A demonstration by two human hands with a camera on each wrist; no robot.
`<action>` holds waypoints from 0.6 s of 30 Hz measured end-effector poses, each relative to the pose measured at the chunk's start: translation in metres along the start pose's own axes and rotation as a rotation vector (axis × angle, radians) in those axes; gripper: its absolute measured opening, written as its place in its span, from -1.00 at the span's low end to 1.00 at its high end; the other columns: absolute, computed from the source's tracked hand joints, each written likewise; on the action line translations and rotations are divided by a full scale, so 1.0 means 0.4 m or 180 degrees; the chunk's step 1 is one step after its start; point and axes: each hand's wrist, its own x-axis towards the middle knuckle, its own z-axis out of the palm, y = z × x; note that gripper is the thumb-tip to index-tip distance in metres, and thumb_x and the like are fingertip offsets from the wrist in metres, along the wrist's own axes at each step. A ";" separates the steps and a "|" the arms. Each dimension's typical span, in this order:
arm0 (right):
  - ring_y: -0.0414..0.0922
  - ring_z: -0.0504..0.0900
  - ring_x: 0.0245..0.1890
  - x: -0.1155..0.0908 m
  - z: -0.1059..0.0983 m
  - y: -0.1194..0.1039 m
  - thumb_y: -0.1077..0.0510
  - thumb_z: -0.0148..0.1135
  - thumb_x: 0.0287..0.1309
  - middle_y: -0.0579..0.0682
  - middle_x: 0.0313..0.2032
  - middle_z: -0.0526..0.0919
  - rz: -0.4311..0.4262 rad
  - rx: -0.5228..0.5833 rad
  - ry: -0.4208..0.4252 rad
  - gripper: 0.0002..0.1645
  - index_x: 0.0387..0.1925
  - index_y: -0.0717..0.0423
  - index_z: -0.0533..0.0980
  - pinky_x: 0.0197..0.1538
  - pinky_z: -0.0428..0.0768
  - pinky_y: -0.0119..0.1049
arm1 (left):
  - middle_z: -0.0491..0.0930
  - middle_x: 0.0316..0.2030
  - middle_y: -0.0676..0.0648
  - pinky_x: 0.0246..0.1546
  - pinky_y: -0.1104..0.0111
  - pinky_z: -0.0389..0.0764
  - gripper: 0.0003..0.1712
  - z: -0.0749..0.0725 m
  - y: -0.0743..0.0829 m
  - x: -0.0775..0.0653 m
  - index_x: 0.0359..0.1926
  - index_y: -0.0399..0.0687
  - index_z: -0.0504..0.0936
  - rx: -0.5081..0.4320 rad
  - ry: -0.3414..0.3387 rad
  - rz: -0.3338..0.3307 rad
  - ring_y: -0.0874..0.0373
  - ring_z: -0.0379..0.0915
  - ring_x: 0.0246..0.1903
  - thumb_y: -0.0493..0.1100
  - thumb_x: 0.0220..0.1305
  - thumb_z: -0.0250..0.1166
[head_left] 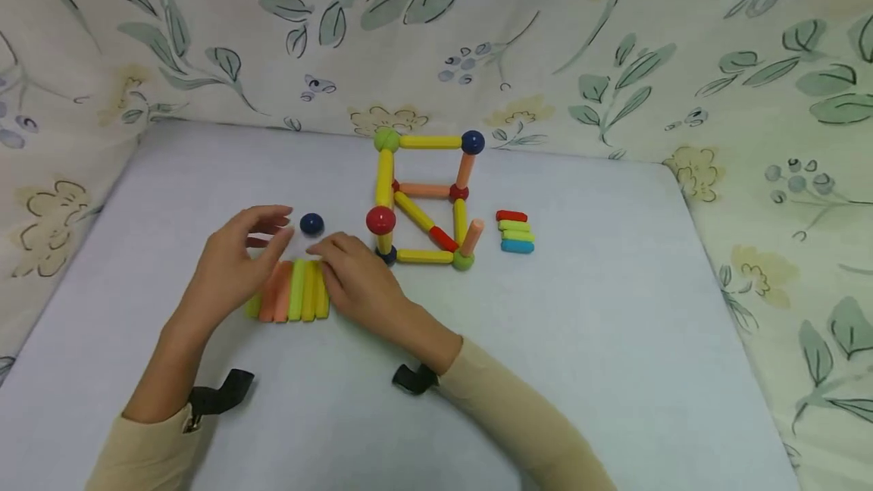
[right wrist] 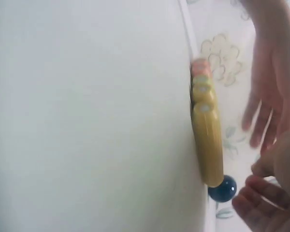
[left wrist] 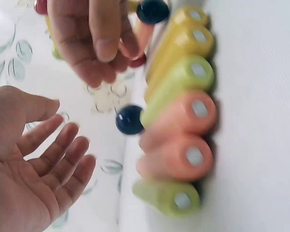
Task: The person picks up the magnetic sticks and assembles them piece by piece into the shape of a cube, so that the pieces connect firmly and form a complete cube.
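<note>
A row of rods lies side by side in front of both hands: yellow rods (head_left: 310, 292), a light-green rod (head_left: 296, 291), orange rods (head_left: 280, 295) and another green rod (left wrist: 178, 199) at the left end. My left hand (head_left: 235, 260) hovers over the row's left part, fingers apart and relaxed, holding nothing. At the row's right end is my right hand (head_left: 364, 283), its fingers loosely bent and nothing visible in them. Just beyond the rods, between the two hands, sits a dark blue ball (head_left: 311, 224). In the left wrist view the rod ends show silvery discs.
Right of my right hand stands a frame of rods and balls (head_left: 424, 256), with a red ball (head_left: 380, 220) on its near left upright. Farther right lie several short rods (head_left: 516, 236) in red, green and blue. A flowered cloth (head_left: 518, 36) hangs behind the white table (head_left: 614, 324).
</note>
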 end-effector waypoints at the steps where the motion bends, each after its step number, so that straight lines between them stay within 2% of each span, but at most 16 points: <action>1: -0.16 0.54 0.22 0.025 0.004 0.001 0.20 0.18 0.54 -0.02 0.21 0.60 0.0022 -0.0082 0.0010 -0.60 0.32 0.09 0.55 0.34 0.48 -0.53 | 0.64 0.17 -0.24 0.09 0.51 0.56 -0.54 -0.003 -0.011 -0.005 0.36 -0.16 0.55 0.0017 0.0072 -0.0054 -0.14 0.57 0.10 -0.20 0.52 0.30; 3: -0.12 0.49 0.33 0.068 0.016 0.006 0.18 0.16 0.56 0.00 0.31 0.54 0.0122 -0.0284 -0.0024 -0.56 0.37 0.07 0.52 0.42 0.44 -0.46 | 0.65 0.14 -0.23 -0.03 0.73 0.40 -0.56 -0.004 -0.026 -0.015 0.34 -0.17 0.56 0.0046 0.0157 -0.0129 -0.11 0.58 0.08 -0.20 0.52 0.31; 6: -0.08 0.41 0.45 0.112 0.032 0.013 0.13 0.11 0.59 0.00 0.45 0.44 0.0319 -0.0517 -0.0210 -0.51 0.44 0.01 0.47 0.47 0.42 -0.37 | 0.65 0.14 -0.23 -0.05 0.78 0.38 -0.57 0.005 -0.041 -0.036 0.32 -0.18 0.56 0.0064 0.0137 -0.0235 -0.10 0.57 0.08 -0.19 0.52 0.30; 9: -0.10 0.48 0.36 0.131 0.041 0.020 0.10 0.11 0.59 -0.03 0.40 0.48 0.0474 -0.0601 -0.0275 -0.54 0.41 -0.03 0.51 0.37 0.52 -0.39 | 0.64 0.14 -0.23 -0.05 0.77 0.40 -0.59 0.014 -0.045 -0.050 0.31 -0.19 0.56 0.0072 0.0084 -0.0257 -0.10 0.58 0.07 -0.18 0.53 0.28; 12: -0.14 0.56 0.21 0.134 0.041 0.022 0.11 0.16 0.57 -0.05 0.28 0.55 0.0544 -0.0521 -0.0202 -0.59 0.35 -0.04 0.56 0.23 0.59 -0.47 | 0.65 0.12 -0.22 -0.05 0.75 0.42 -0.61 0.015 -0.046 -0.053 0.29 -0.19 0.58 0.0069 0.0099 -0.0227 -0.09 0.58 0.06 -0.16 0.54 0.27; 14: -0.16 0.57 0.17 0.128 0.036 0.018 0.12 0.20 0.55 -0.06 0.26 0.56 0.0548 -0.0453 -0.0171 -0.58 0.35 -0.03 0.55 0.21 0.58 -0.52 | 0.67 0.10 -0.21 -0.06 0.74 0.43 -0.62 0.012 -0.048 -0.052 0.27 -0.19 0.59 0.0068 0.0140 -0.0212 -0.02 0.57 0.04 -0.15 0.55 0.27; 18: -0.17 0.57 0.26 0.095 0.012 -0.001 0.09 0.26 0.51 -0.07 0.31 0.57 0.0465 -0.0424 -0.0206 -0.50 0.41 0.00 0.50 0.29 0.54 -0.51 | 0.69 0.07 -0.20 -0.09 0.75 0.42 -0.64 0.004 -0.052 -0.047 0.25 -0.19 0.59 0.0063 0.0207 -0.0206 0.32 0.49 0.00 -0.17 0.54 0.27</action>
